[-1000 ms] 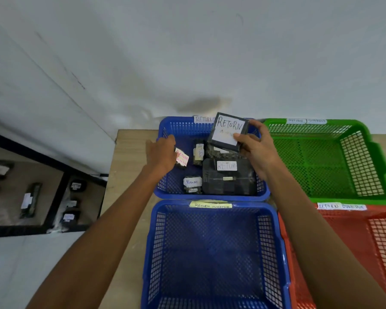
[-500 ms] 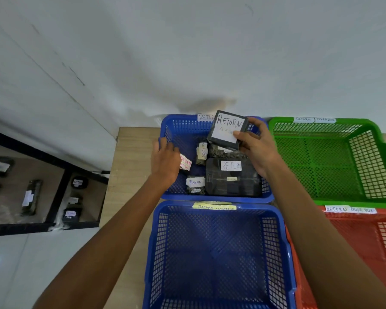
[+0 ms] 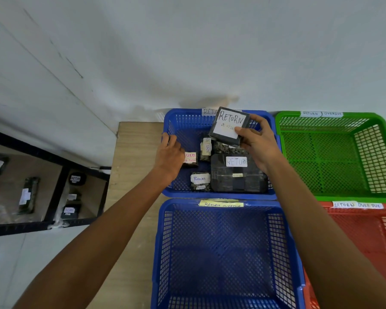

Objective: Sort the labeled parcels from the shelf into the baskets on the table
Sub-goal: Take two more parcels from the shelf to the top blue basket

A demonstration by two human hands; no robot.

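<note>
My right hand (image 3: 262, 144) pinches a square black parcel (image 3: 230, 127) with a white label reading RETURN, tilted above the back of the far blue basket (image 3: 218, 194), which carries a RETURN tag. In that basket lie a large black parcel (image 3: 237, 178), a small one marked Return (image 3: 200, 181), a pink-lettered one (image 3: 191, 160) and a narrow one (image 3: 206, 148). My left hand (image 3: 168, 157) holds nothing; its fingers rest against the basket's left wall.
A near blue basket (image 3: 159, 241), a green basket (image 3: 334, 197) and a red basket (image 3: 354, 221) each carry a RETURN OVERDUE tag and hold nothing. The black shelf (image 3: 56, 195) at lower left holds several labeled parcels. A white wall stands behind the wooden table (image 3: 134, 152).
My left hand slid left, off the pink-lettered parcel, to the basket's left wall. My right hand keeps the RETURN parcel over the basket's back, barely shifted.
</note>
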